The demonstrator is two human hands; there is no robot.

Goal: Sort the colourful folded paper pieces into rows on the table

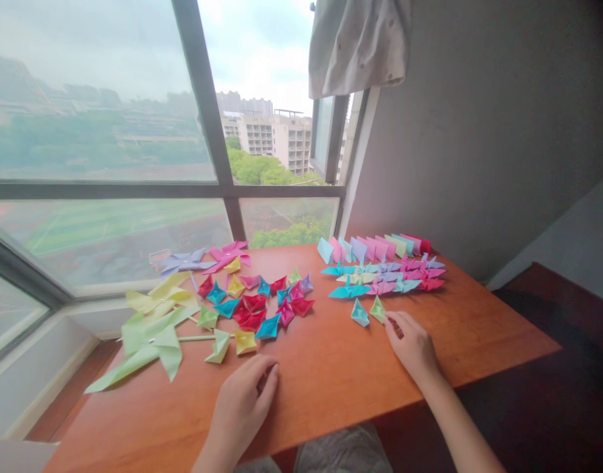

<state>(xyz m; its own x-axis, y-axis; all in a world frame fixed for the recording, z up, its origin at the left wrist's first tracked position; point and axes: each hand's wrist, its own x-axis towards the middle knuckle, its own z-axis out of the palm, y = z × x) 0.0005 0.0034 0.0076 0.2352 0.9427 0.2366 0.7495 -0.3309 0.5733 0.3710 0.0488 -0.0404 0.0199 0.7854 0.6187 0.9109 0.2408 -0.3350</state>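
Note:
My right hand (414,347) has its thumb and fingers pinched at the right edge of a light green paper boat (378,310) on the table. A light blue paper boat (359,313) sits just left of that one. My left hand (245,394) rests near the table's front edge, its fingers curled in and nothing visible in them. Ahead of it lie a yellow paper boat (245,342) and a blue paper boat (268,327), part of a loose group with red boats (251,313) and other colours.
Rows of folded paper cranes (349,290) and upright folded papers (380,248) line the back right of the wooden table (311,374). Paper pinwheels, including a green one (151,341) and a yellow one (161,297), lie at left. Windows (99,92) and a grey wall (454,131) border the table.

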